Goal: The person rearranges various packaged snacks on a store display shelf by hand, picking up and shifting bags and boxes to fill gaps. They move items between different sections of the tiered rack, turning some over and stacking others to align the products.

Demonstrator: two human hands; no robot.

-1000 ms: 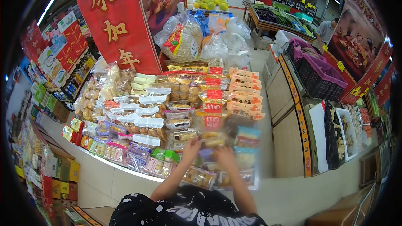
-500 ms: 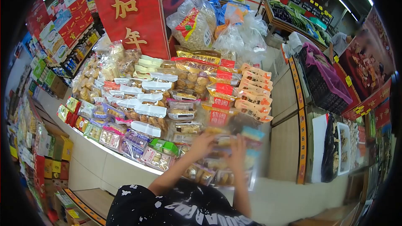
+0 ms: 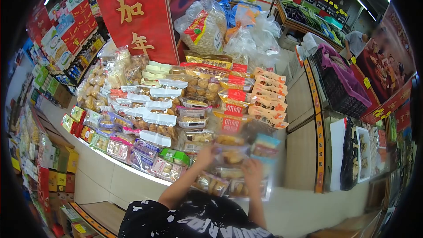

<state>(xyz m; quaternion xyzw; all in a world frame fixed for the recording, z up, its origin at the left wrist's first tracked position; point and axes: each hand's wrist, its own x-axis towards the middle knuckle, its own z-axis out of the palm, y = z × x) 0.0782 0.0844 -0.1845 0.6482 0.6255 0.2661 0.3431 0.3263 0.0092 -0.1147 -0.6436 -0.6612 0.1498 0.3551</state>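
A clear pack of pastries (image 3: 232,155) sits between my two hands, above the front right part of the display. My left hand (image 3: 205,158) pinches the left end of this pack, fingers closed. At its lower right corner is my right hand (image 3: 252,171), fingers bent against the wrapper; the fingertips are partly blurred. Just behind lies another pastry pack (image 3: 230,139). Blue-topped packs (image 3: 265,142) stand to the right of my hands. In front of them, flat trays of pastries (image 3: 210,184) line the display edge.
Several white-topped biscuit bags (image 3: 159,119) and orange-topped bags (image 3: 269,105) fill the display behind. A green box (image 3: 172,155) stands left of my left hand. A red banner (image 3: 132,17) rises at the back. A wooden stand (image 3: 304,150) borders the right side; a person (image 3: 354,42) is far right.
Both hands have moved down toward me, the left also slightly left. The pastry pack between them shows more clearly now. The camera view has shifted slightly.
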